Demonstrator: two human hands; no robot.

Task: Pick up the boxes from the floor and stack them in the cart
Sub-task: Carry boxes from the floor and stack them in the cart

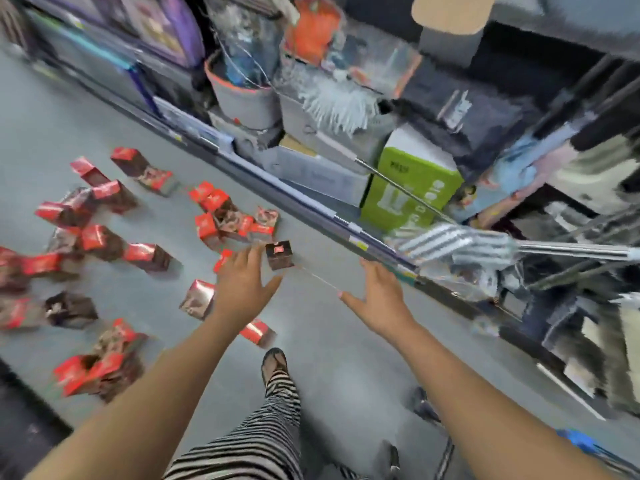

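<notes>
Your left hand (242, 284) and right hand (379, 299) hover spread-fingered and empty over the floor (329, 358); pinch the small dark box (278, 255) lying just beyond the left by opposite side faces, as it looks, through blur, like light, crushable, glossy card.

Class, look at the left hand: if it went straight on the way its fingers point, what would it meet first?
Probably the small dark box on the floor, just ahead of the left hand; blur leaves depth unclear.
</notes>
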